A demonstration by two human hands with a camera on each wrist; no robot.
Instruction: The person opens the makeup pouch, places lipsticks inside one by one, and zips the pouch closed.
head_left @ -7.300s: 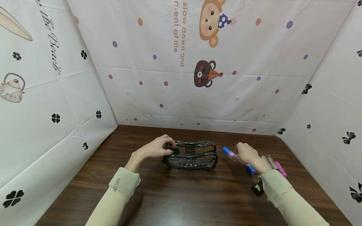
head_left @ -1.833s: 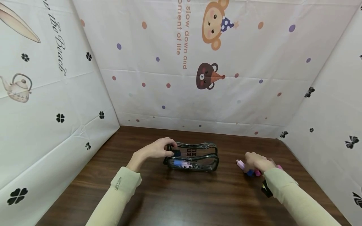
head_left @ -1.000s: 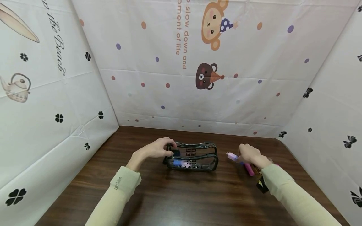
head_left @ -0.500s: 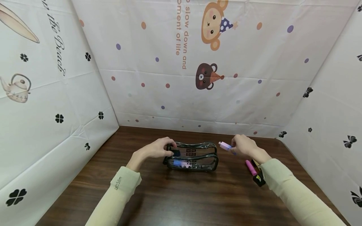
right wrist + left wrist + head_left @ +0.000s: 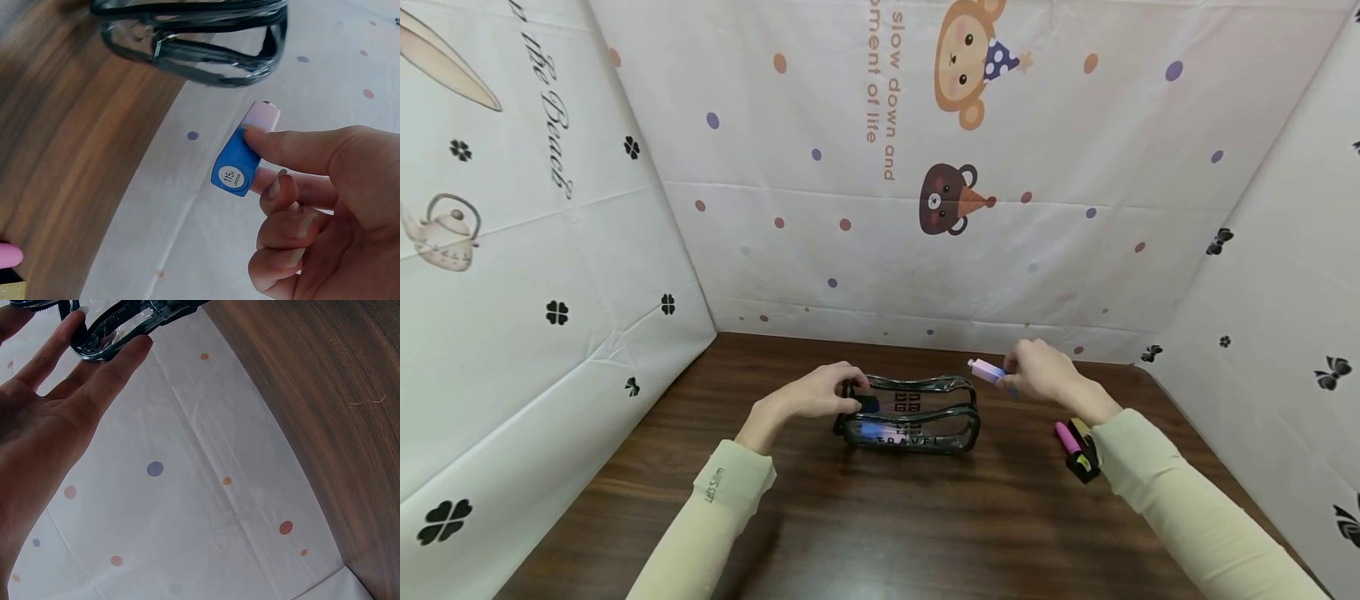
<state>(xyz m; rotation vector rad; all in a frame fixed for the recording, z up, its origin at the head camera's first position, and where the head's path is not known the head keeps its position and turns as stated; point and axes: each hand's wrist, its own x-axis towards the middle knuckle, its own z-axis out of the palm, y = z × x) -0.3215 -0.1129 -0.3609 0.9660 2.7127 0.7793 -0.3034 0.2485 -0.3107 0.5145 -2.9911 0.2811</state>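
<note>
I see a pale yellow-green left sleeve (image 5: 703,521) and a matching right sleeve (image 5: 1195,512), each ending in a wide cuff (image 5: 1137,450). Small dark lettering (image 5: 713,485) marks the left one. On the right fingers (image 5: 279,230) I make out longish nails (image 5: 305,225).

Site: screened tabletop booth (image 5: 895,275); home, office or studio cannot be told. Dark wood-grain table (image 5: 880,525), lower centre. Creased white left sheet (image 5: 587,250), back sheet (image 5: 865,183) and right sheet (image 5: 1281,287) wall it in; bear print (image 5: 940,200) upper centre, teapot print (image 5: 447,240) far left.

Glossy plastic pouch (image 5: 910,414), smooth lipstick (image 5: 239,152), polished wood-grain table (image 5: 880,525)
</note>
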